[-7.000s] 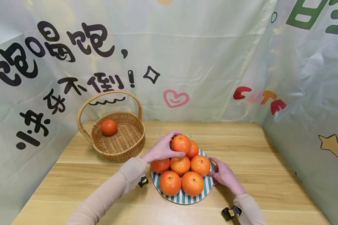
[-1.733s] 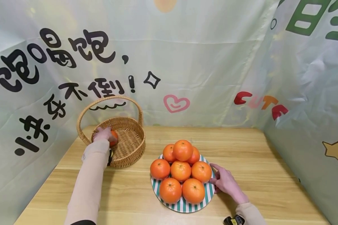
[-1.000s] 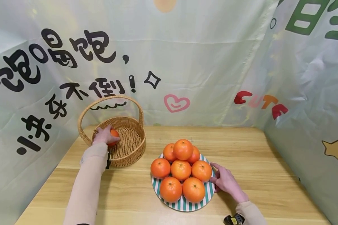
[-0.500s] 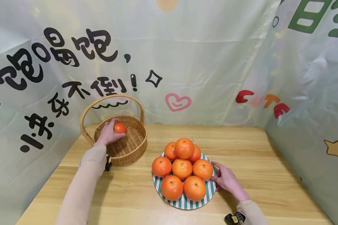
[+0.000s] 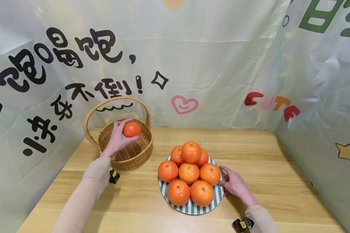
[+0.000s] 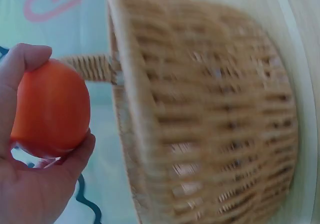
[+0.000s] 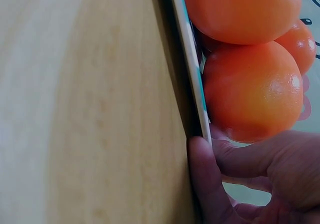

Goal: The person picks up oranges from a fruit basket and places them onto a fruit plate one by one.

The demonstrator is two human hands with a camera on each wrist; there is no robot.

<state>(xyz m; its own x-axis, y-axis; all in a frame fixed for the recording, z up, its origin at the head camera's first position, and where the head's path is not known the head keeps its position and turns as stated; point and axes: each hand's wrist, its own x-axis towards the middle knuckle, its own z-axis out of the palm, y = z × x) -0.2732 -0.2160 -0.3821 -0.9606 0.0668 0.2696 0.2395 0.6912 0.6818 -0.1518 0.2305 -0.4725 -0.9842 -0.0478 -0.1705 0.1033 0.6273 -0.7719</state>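
Observation:
My left hand (image 5: 118, 138) holds a reddish orange (image 5: 132, 129) above the wicker basket (image 5: 131, 163), thumb on one side and fingers on the other. In the left wrist view this orange (image 6: 52, 108) hangs just outside the basket's rim (image 6: 132, 78). A round plate (image 5: 189, 208) with green and white stripes bears a stack of several oranges (image 5: 178, 192), one orange (image 5: 191, 151) on top. My right hand (image 5: 236, 184) pinches the plate's right edge. The right wrist view shows the plate's rim (image 7: 200, 93) between its fingers, near an orange (image 7: 254, 91).
The basket's tall arched handle (image 5: 116, 98) rises over its opening. Both stand on a wooden table (image 5: 140, 207). A printed curtain (image 5: 210, 74) closes off the back and sides.
My left hand went from the stack to the basket, took hold of the orange inside and lifted it up and to the right. The right hand has stayed at the plate's edge.

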